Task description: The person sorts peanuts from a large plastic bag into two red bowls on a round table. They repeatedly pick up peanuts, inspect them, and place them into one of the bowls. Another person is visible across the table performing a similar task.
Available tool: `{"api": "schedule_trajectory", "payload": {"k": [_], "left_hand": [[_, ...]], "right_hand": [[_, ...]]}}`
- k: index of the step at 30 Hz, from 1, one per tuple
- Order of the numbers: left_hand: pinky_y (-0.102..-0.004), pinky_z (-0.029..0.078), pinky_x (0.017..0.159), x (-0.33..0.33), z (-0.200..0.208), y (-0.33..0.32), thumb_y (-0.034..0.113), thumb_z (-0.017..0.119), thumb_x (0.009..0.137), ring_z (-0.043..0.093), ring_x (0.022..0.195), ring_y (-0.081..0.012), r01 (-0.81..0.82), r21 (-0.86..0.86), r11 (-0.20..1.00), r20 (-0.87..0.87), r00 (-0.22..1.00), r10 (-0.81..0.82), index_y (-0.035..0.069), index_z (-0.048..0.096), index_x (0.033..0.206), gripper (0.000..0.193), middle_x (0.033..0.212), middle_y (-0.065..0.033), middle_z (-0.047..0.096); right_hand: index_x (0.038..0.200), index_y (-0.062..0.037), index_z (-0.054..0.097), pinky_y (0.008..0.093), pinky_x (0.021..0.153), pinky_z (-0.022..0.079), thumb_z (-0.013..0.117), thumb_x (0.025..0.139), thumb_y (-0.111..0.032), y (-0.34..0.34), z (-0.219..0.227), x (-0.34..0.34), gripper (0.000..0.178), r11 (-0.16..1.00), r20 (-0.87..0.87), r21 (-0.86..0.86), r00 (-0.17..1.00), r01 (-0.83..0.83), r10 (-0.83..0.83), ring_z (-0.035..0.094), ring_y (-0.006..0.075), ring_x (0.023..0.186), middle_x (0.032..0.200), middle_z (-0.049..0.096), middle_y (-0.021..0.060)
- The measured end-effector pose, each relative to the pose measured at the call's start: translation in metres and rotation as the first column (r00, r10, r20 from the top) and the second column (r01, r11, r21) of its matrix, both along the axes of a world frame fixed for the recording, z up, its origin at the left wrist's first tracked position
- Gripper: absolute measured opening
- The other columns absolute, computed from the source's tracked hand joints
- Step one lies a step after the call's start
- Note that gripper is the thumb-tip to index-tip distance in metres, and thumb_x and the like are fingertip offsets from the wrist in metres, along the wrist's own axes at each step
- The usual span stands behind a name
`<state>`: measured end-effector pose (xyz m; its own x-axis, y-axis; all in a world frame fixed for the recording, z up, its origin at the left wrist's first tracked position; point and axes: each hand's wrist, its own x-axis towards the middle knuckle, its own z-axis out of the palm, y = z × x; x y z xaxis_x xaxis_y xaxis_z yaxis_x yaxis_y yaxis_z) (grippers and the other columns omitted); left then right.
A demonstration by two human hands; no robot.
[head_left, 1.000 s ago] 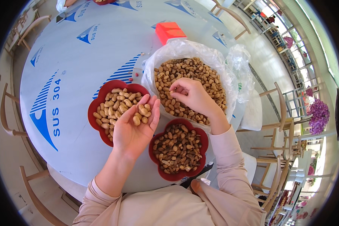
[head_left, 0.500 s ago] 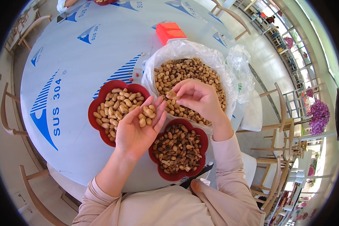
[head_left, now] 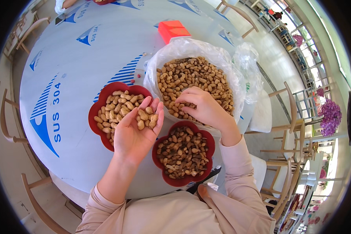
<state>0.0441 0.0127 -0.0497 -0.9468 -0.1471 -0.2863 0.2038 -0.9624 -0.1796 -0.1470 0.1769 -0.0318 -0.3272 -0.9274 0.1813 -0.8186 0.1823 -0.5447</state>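
My left hand (head_left: 129, 134) is turned palm up, its fingers curled up around several unshelled peanuts (head_left: 147, 118). It hovers over the right edge of a red scalloped bowl (head_left: 92, 113) of pale peanuts. My right hand (head_left: 202, 104) reaches palm down over a clear plastic bag (head_left: 154, 58) full of peanuts (head_left: 200, 74). Its fingers are bent together with their tips at the peanuts, and whatever lies between them is hidden. Closer to me, between my forearms, stands a second red scalloped bowl (head_left: 211, 156) holding darker, dirtier-looking peanuts (head_left: 183, 152).
Behind the bag sits an orange-red box (head_left: 173, 30) on the round table (head_left: 76, 128). Small red bits (head_left: 133, 81) lie left of the bag. At the far left edge are a phone (head_left: 60, 18) and another person's arm (head_left: 68, 4). Wooden chairs (head_left: 36, 206) surround the table.
My right hand has lowered to the peanuts in the bag; the peanut it pinched earlier no longer shows. My left fingers have curled more around their peanuts. The view has shifted slightly.
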Motion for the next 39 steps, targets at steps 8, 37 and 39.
{"api": "schedule_trajectory", "payload": {"k": [8, 37, 39], "left_hand": [[-0.0447, 0.043, 0.117, -0.001, -0.002, -0.001, 0.016, 0.036, 0.110, 0.049, 0.137, -0.0326, 0.002, 0.000, 1.000, 0.027, 1.000, -0.002, -0.004, 0.045, 0.145, 0.041, 0.144, -0.0203, 0.052], [-0.0463, 0.039, 0.118, -0.001, -0.001, 0.001, 0.019, 0.034, 0.110, 0.046, 0.141, -0.0326, 0.021, -0.059, 0.998, 0.046, 0.999, -0.019, -0.003, 0.042, 0.149, 0.045, 0.149, -0.0197, 0.049], [-0.0464, 0.039, 0.118, -0.001, -0.001, 0.000, 0.019, 0.034, 0.110, 0.046, 0.141, -0.0327, 0.020, -0.058, 0.998, 0.039, 0.999, -0.018, -0.003, 0.042, 0.149, 0.046, 0.149, -0.0198, 0.049]], "right_hand": [[0.103, -0.0064, 0.073, 0.0391, 0.090, 0.053, 0.072, 0.081, -0.001, 0.000, -0.014, -0.011, 0.022, 0.988, -0.193, -0.066, 0.970, 0.138, -0.148, 0.063, 0.0285, 0.099, 0.099, 0.067, 0.0078], [0.096, -0.0012, 0.067, 0.0413, 0.079, 0.054, 0.068, 0.086, -0.005, -0.008, -0.011, 0.005, 0.011, 0.986, 0.019, 0.073, 0.988, 0.152, -0.154, 0.066, 0.0350, 0.088, 0.094, 0.064, 0.0158], [0.096, -0.0011, 0.066, 0.0414, 0.078, 0.054, 0.067, 0.086, -0.004, -0.006, -0.007, 0.000, 0.011, 0.981, 0.031, 0.027, 0.981, 0.193, -0.193, 0.065, 0.0350, 0.086, 0.094, 0.064, 0.0158]]}}
